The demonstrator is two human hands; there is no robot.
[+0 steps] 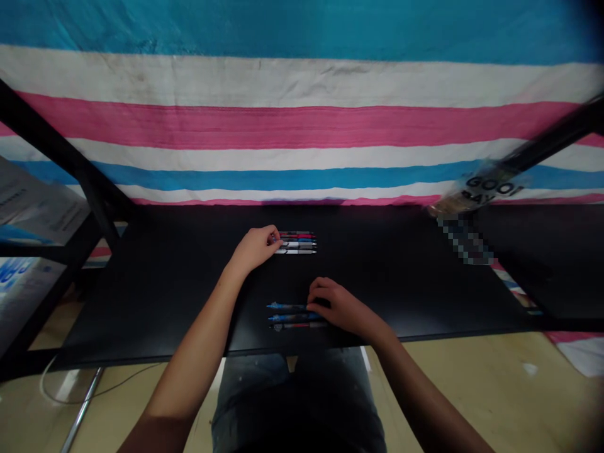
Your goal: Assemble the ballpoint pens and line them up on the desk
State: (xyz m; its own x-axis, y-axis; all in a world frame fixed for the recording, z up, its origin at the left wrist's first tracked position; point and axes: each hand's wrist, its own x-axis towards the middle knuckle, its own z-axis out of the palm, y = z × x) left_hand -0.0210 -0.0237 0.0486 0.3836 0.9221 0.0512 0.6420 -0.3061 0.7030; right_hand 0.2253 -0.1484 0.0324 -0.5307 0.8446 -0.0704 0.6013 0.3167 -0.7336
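Note:
Two groups of pens lie side by side on a black tabletop (189,296). The far group of several pens (298,243) runs crosswise, and my left hand (255,247) has its fingertips at the group's left end. Nearer me, my right hand (342,308) rests its curled fingers over the right part of 3 pens (292,316), mostly blue and dark. Those fingers hide the pens' right portions. I cannot tell whether either hand grips a pen.
A pink, white and blue striped tarpaulin (302,126) hangs behind the table. Black metal bars (56,138) frame both sides. A blurred clear packet printed "GOOD DAY" (491,187) sits at the right. Printed boxes (33,214) stand at the left, above a beige floor.

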